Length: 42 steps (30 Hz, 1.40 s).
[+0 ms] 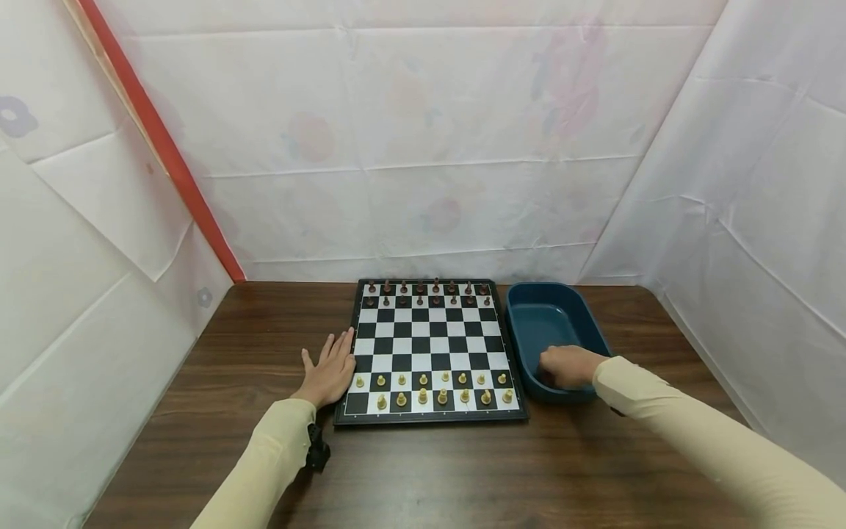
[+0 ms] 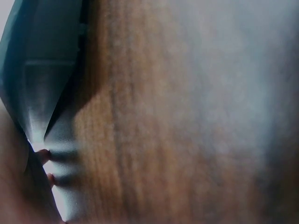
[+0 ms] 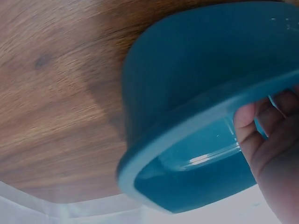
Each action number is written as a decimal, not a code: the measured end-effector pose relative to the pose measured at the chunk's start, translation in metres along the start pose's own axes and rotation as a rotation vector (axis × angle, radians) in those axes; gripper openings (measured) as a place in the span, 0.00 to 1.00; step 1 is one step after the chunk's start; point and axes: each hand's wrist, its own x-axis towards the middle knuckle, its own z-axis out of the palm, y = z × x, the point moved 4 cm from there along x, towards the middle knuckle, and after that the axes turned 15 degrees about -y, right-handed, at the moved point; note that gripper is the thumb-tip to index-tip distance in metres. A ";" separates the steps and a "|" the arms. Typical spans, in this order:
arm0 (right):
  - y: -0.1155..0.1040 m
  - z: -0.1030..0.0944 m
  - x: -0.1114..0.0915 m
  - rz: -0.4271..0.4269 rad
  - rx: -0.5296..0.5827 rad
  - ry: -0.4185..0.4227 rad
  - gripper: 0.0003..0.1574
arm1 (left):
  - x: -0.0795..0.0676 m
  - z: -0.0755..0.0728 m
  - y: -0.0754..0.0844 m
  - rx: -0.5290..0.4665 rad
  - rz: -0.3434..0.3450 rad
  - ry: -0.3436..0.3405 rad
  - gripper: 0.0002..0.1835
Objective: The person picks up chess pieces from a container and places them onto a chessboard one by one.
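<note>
A black-and-white chessboard (image 1: 421, 345) lies on the table. Dark red-brown chess pieces (image 1: 419, 300) fill its two far rows, while yellow chess pieces (image 1: 423, 397) stand in the two near rows. The front yellow row runs from the second square on the left to the right edge. My left hand (image 1: 328, 375) rests with fingers spread on the table, touching the board's left edge. At the right, my right hand (image 1: 570, 366) reaches down into a blue plastic tub (image 1: 588, 316) near its front wall. Its fingers curl inside; whether anything is between them is hidden.
The brown wooden table (image 1: 264, 345) bears the board and the tub, which stand side by side. White patterned cloth (image 1: 410, 147) hangs behind and at both sides, with a red strip (image 1: 165, 147) at the left. A black wrist device (image 1: 317, 448) sits under the left sleeve.
</note>
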 end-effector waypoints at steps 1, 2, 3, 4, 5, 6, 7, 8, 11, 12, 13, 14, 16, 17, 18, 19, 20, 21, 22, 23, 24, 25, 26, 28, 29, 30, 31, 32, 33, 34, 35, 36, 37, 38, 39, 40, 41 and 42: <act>0.001 0.000 -0.001 -0.002 0.007 -0.008 0.13 | 0.000 0.000 0.000 0.001 0.001 0.000 0.30; 0.001 0.000 -0.002 -0.005 0.018 -0.018 0.14 | -0.001 -0.001 0.001 0.002 0.001 0.000 0.30; 0.002 0.000 -0.003 -0.003 0.026 -0.029 0.14 | -0.001 -0.001 0.001 0.002 0.003 0.000 0.30; 0.003 0.000 -0.004 0.003 0.038 -0.043 0.15 | -0.001 -0.001 0.001 0.003 0.004 0.002 0.30; 0.004 0.000 -0.005 0.005 0.054 -0.059 0.15 | -0.001 -0.001 0.001 0.004 0.004 0.003 0.30; 0.004 0.000 -0.006 0.003 0.068 -0.072 0.15 | -0.001 -0.002 0.001 0.005 0.005 0.004 0.30; 0.005 -0.001 -0.007 0.005 0.078 -0.084 0.16 | -0.001 -0.002 0.001 0.006 0.005 0.005 0.30; 0.005 -0.002 -0.008 0.011 0.086 -0.094 0.15 | -0.001 -0.002 0.002 0.006 0.005 0.005 0.30; 0.006 -0.005 -0.011 0.009 0.086 -0.114 0.14 | -0.001 -0.001 0.002 0.004 0.003 0.008 0.30; 0.007 -0.005 -0.011 0.009 0.079 -0.117 0.14 | -0.001 -0.001 0.002 0.004 0.002 0.008 0.30; 0.007 -0.005 -0.012 0.012 0.075 -0.120 0.13 | -0.001 -0.001 0.002 0.003 0.002 0.008 0.30; 0.007 -0.005 -0.013 0.010 0.074 -0.124 0.13 | -0.001 -0.001 0.002 0.002 0.003 0.009 0.30; 0.008 -0.005 -0.014 0.000 0.065 -0.120 0.13 | -0.001 -0.001 0.002 0.002 0.005 0.010 0.30; 0.009 -0.005 -0.015 -0.003 0.064 -0.117 0.14 | -0.001 -0.001 0.002 0.002 0.006 0.010 0.30; 0.009 -0.004 -0.015 -0.011 0.063 -0.113 0.14 | -0.001 -0.001 0.002 0.002 0.006 0.011 0.30; 0.009 -0.004 -0.015 -0.024 0.059 -0.106 0.15 | -0.001 -0.002 0.002 0.002 0.007 0.012 0.30; 0.009 -0.003 -0.015 -0.029 0.057 -0.100 0.15 | -0.001 -0.002 0.002 0.001 0.008 0.013 0.30; 0.010 -0.003 -0.015 -0.033 0.055 -0.092 0.16 | -0.001 -0.002 0.002 0.001 0.007 0.013 0.30; 0.010 -0.002 -0.014 -0.036 0.055 -0.086 0.17 | -0.001 -0.003 0.002 0.002 0.005 0.014 0.30; 0.010 -0.002 -0.014 -0.039 0.057 -0.084 0.18 | -0.001 -0.003 0.003 0.003 0.005 0.013 0.30; 0.010 -0.001 -0.014 -0.041 0.057 -0.080 0.18 | -0.001 -0.003 0.003 0.003 0.004 0.013 0.30; 0.011 -0.001 -0.014 -0.040 0.059 -0.078 0.19 | -0.001 -0.003 0.003 0.004 0.003 0.012 0.30; 0.011 -0.001 -0.014 -0.034 0.062 -0.078 0.20 | -0.001 -0.003 0.003 0.004 0.002 0.011 0.30; 0.011 -0.001 -0.014 -0.036 0.064 -0.077 0.20 | -0.001 -0.003 0.003 0.007 0.001 0.011 0.30; 0.011 -0.001 -0.014 -0.036 0.062 -0.077 0.21 | -0.001 -0.003 0.003 0.007 0.001 0.011 0.30; 0.011 -0.001 -0.014 -0.035 0.062 -0.078 0.20 | -0.001 -0.003 0.003 0.006 0.002 0.012 0.30; 0.011 -0.001 -0.014 -0.031 0.064 -0.078 0.20 | -0.001 -0.003 0.003 0.005 0.002 0.013 0.30; 0.011 -0.002 -0.015 -0.033 0.058 -0.075 0.19 | -0.002 -0.003 0.003 0.004 0.003 0.012 0.30; 0.011 -0.003 -0.015 -0.026 0.057 -0.074 0.18 | -0.002 -0.003 0.003 0.003 0.004 0.013 0.30; 0.011 -0.004 -0.015 -0.020 0.055 -0.073 0.17 | -0.002 -0.003 0.003 0.001 0.005 0.013 0.30; 0.011 -0.005 -0.015 -0.013 0.056 -0.071 0.15 | -0.002 -0.002 0.003 -0.001 0.007 0.013 0.30; 0.012 -0.006 -0.015 -0.009 0.058 -0.067 0.13 | -0.002 -0.002 0.003 -0.002 0.009 0.014 0.30; 0.012 -0.007 -0.015 -0.006 0.060 -0.061 0.12 | -0.002 -0.002 0.003 -0.002 0.009 0.013 0.30; 0.012 -0.008 -0.015 -0.009 0.060 -0.055 0.10 | -0.002 -0.002 0.003 -0.002 0.010 0.012 0.30; 0.013 -0.009 -0.016 -0.001 0.069 -0.053 0.10 | -0.002 -0.002 0.002 -0.003 0.010 0.011 0.30; 0.014 -0.009 -0.016 -0.002 0.075 -0.047 0.09 | -0.002 -0.002 0.002 -0.003 0.010 0.010 0.30; 0.014 -0.010 -0.016 -0.002 0.077 -0.041 0.09 | -0.002 -0.001 0.002 -0.003 0.009 0.009 0.30; 0.015 -0.011 -0.016 -0.008 0.081 -0.031 0.09 | -0.002 -0.001 0.002 -0.003 0.007 0.008 0.30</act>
